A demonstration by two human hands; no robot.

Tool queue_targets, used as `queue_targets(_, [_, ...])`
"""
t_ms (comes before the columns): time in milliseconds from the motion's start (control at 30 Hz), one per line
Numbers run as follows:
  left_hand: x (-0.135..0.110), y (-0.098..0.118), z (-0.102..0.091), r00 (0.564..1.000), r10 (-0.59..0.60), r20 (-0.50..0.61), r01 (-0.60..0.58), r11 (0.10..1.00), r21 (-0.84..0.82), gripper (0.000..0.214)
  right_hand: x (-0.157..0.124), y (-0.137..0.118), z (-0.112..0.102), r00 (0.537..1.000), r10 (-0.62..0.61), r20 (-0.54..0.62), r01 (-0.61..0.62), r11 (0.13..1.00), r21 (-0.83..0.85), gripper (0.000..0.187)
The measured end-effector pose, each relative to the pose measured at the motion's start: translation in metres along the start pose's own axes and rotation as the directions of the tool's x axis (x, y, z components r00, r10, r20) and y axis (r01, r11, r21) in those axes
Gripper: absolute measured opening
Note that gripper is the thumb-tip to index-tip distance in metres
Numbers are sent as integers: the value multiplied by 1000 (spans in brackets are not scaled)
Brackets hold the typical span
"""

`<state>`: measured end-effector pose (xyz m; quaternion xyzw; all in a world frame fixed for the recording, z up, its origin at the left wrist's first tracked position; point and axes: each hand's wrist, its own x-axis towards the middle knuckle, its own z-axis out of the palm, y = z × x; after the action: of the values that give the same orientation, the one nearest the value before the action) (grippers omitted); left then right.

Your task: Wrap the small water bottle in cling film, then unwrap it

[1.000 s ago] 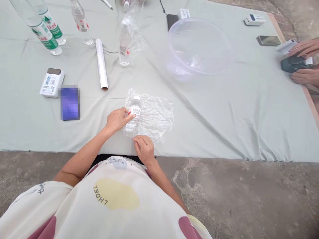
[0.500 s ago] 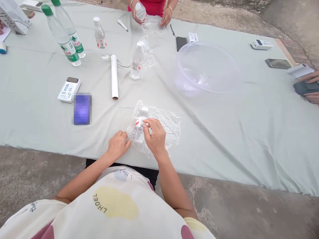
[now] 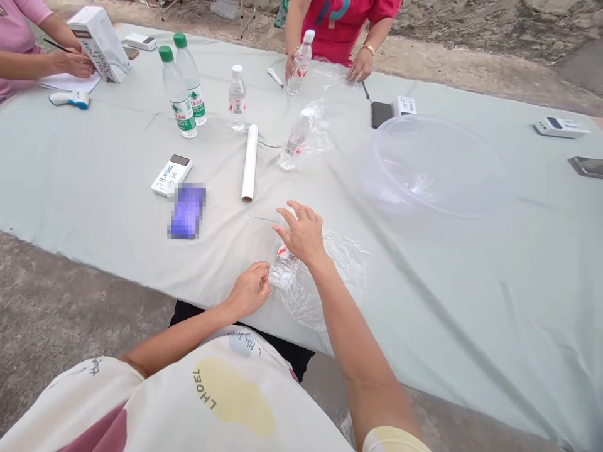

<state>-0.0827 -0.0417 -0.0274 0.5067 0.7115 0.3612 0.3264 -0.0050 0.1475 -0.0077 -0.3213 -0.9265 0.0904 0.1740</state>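
On the worktop (image 3: 117,163), near its edge, a small bottle (image 3: 284,269) lies on clear film (image 3: 347,263). The left hand (image 3: 249,290) is curled at the film's border; whether it grips, I cannot tell. The right hand (image 3: 303,235) is loosely spread over the bottle.

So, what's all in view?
Cloth: one, pale green, underneath
Large bottles: two, clear, green-capped, back left
Small bottles: four, clear, front to back
Film: three, clear, by small bottles
Roll: one, white, centre
Basin: one, clear, right
Gadgets: five, mostly white, scattered
Blurred item: one, purple, left
Block: one, black, back
Phone: one, dark, far right
Box, paper: one each, white, back left
Pens: two, white, black, back
People: two, wearing pink, red, back
Shirt: one, cream, bottom
Left hand: one, beside front bottle
Right hand: one, over it
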Motion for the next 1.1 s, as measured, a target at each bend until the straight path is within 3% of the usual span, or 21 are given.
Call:
queue_targets(100, [-2, -2, 4, 998, 36, -42, -40, 995, -91, 16, 12, 3, 5, 985, -38, 169, 52, 995, -79, 38])
queue_targets(200, [-5, -4, 7, 996, 50, -73, -60, 988, -143, 13, 11, 4, 10, 975, -7, 223, 28, 996, -90, 44])
queue_targets(333, [-9, -6, 13, 992, 56, -115, -72, 987, -140, 10, 4, 5, 15, 988, 43, 147, -40, 999, -22, 49])
queue_targets(467, [-12, -7, 20, 980, 148, -133, -141, 988, 61, 20, -1, 9, 23, 996, 86, -19, -86, 996, 11, 48])
queue_targets(567, [-12, -5, 23, 964, 224, -147, -191, 959, 209, 19, -5, 13, 27, 982, 120, -146, -117, 993, 27, 46])
queue_targets(700, [-9, -2, 26, 952, 242, -188, -187, 945, 269, 28, -10, 15, 29, 941, 186, -282, -188, 982, 23, 44])
queue_targets(833, [-6, 1, 29, 942, 274, -194, -208, 929, 305, 24, -17, 17, 27, 926, 254, -280, -259, 966, 19, 40])
queue_targets(1000, [-5, 1, 33, 920, 342, -190, -251, 889, 384, 19, -44, 15, 20, 951, 187, -248, -146, 974, 176, 31])
queue_targets(1100, [-7, 2, 37, 893, 417, -170, -296, 829, 474, 16, -69, 11, 16, 940, 215, -263, -157, 961, 226, 31])
